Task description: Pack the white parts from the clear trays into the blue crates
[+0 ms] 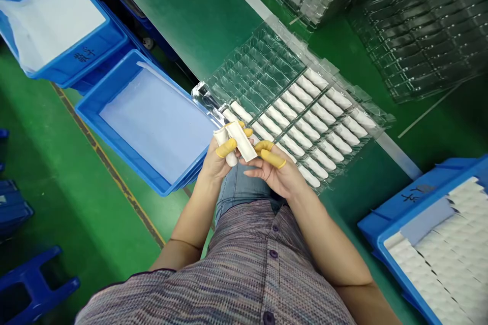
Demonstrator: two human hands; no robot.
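My left hand (215, 160), with yellow finger covers, is closed around a rounded white piece (231, 158). A flatter, oblong white piece (242, 142) lies across its fingers. My right hand (280, 175), also in yellow finger covers, has its fingers curled at the lower end of that oblong piece, thumb and forefinger close together. Just beyond the hands lies a clear plastic tray (251, 66). Several rows of similar white pieces (305, 127) fill its nearer and right part, while slots show at its upper left. A shiny metal-looking object (206, 95) is by the tray's left corner.
A blue bin (125, 144) lined with pale sheet stands left, with another blue bin (114, 35) behind it. At lower right is a blue bin (385, 228) of white pieces. Stacked clear trays (423, 30) stand at the upper right; a blue stool (34, 279) is lower left.
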